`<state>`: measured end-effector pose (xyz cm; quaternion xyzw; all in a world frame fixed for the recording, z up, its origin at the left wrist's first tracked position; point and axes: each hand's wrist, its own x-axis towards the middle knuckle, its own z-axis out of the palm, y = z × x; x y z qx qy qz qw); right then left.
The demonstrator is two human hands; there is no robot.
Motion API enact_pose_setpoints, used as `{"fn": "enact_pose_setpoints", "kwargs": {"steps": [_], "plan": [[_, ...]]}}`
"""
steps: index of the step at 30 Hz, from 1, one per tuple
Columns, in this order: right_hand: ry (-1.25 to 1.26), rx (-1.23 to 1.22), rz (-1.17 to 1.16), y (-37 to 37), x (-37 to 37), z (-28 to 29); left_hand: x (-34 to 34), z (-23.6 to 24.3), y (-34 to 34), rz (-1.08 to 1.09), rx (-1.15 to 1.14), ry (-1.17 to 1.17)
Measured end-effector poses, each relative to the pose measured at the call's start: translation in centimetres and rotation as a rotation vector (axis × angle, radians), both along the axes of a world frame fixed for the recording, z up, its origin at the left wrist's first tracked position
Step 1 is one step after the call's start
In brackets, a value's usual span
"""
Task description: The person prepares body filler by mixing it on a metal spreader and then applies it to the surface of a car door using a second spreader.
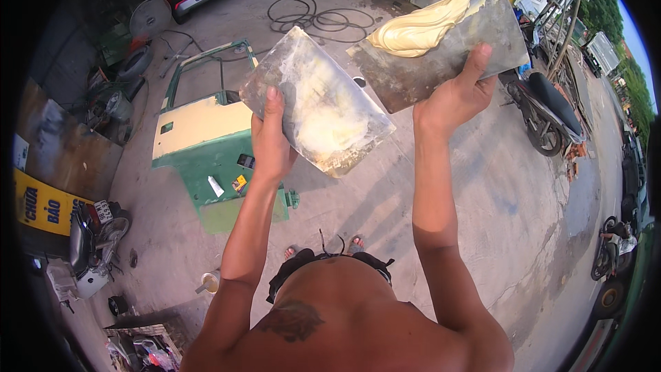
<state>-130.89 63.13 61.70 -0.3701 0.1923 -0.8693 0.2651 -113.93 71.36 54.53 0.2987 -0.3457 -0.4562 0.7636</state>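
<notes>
Left hand (270, 143): closed around the lower edge of a flat metal spreader plate (317, 100), thumb laid up its face; the plate is held raised and tilted, its face smeared thin with pale cream filler.
Right hand (454, 100): closed on the lower edge of a second metal plate (441, 45), fingers wrapped over the front; this plate is kept nearly level, judged so that the load stays on it.
Filler putty (423, 27): a thick cream mound is carried on the upper left part of the right-hand plate, near the edge that faces the other plate.
Plates: held side by side at chest height, close but apart.
Car door (206, 145): a green and cream panel is laid flat on the concrete floor (496, 220) below the left hand, small items resting on it.
Cup (210, 281): a small cup stands on the floor by the left elbow; its contents cannot be told.
</notes>
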Motion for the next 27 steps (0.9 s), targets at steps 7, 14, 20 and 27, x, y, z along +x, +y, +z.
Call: {"fn": "enact_pose_setpoints", "kwargs": {"steps": [7, 14, 20, 27], "plan": [[1.346, 0.187, 0.538, -0.7, -0.4, -3.7, 0.6, -1.8, -0.6, 0.326, 0.020, 0.105], [1.389, -0.555, -0.011, 3.8, 5.0, -3.9, 1.2, -3.6, -0.9, 0.926, 0.023, -0.257], [1.326, -0.586, 0.123, 4.4, 7.5, -0.3, 3.4, -3.6, 3.4, 0.949, -0.013, -0.178], [1.368, -0.555, 0.140, 5.0, 8.9, -0.4, 4.2, -2.3, 5.6, 0.873, -0.071, -0.385]]}}
